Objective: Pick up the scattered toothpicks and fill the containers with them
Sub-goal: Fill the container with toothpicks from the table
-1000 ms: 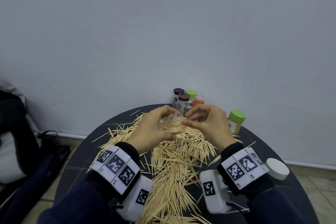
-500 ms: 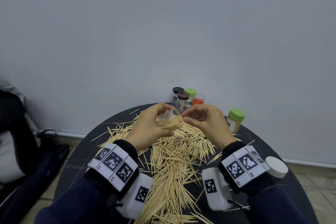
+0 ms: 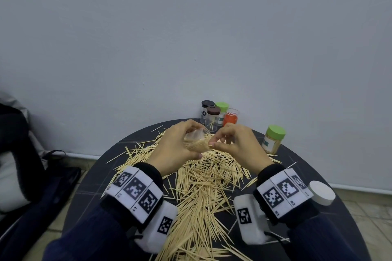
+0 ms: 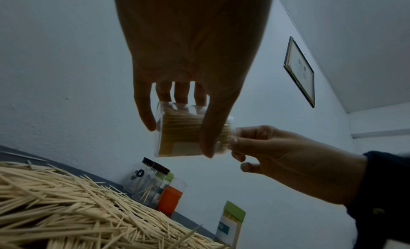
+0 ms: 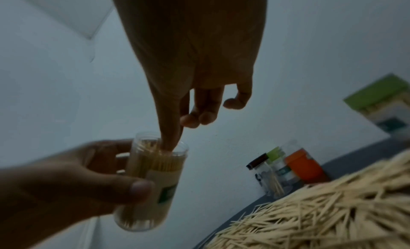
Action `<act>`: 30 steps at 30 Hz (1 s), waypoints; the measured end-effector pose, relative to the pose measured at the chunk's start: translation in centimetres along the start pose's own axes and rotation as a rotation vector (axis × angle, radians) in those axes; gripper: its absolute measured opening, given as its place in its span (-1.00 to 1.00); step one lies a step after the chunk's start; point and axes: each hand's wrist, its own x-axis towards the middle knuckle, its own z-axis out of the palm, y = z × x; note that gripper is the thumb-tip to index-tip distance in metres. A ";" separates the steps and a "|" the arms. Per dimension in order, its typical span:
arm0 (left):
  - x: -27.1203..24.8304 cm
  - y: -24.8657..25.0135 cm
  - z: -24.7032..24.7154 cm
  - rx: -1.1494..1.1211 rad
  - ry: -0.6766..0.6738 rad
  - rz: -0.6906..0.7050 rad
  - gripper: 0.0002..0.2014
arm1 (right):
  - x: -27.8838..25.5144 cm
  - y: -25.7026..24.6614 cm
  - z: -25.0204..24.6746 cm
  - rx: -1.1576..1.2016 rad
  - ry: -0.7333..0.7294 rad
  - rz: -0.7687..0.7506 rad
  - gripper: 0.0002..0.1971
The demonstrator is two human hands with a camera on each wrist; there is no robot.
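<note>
Here the left hand (image 3: 174,150) holds a clear container (image 3: 196,141) above the desk (image 3: 89,186), with the fingers and thumb curled around its wall. The container is tilted, its open mouth turned toward the right hand (image 3: 237,146). The right hand holds nothing of its own; its thumb and one finger are pressed together and reach into the open mouth, and the other fingers are loosely curled.

The head view shows only the backs of both hands, so the mouth of the container is half hidden there. The right wrist view shows it plainly: the fingertip touches the tops of the toothpicks packed in the container (image 5: 153,166), which is nearly full and bears a label. The left wrist view shows the same container (image 4: 184,131) from below, with the thumb across its front.

Under the hands a big heap of scattered toothpicks (image 3: 203,193) covers the middle of the desk. At the far edge, near the wall, four containers stand close together: two jars with dark lids (image 3: 212,115), one with a green lid (image 3: 222,106), and an orange one (image 3: 230,117). The left wrist view shows a few toothpicks leaning inside a dark-lidded jar. Apart from them, on the right, stands a green-lidded container (image 3: 273,139) full of toothpicks. A white lid (image 3: 321,193) lies near the right wrist.
</note>
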 end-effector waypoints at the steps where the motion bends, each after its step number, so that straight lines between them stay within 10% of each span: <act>1: 0.0 0.0 0.0 0.000 0.003 -0.001 -0.38 | 0.0 -0.1 0.0 0.012 0.011 0.008 -0.94; 30: 0.0 -0.2 0.3 0.000 -0.076 0.016 -0.43 | -0.2 -1.1 -0.3 0.106 0.067 0.007 -0.83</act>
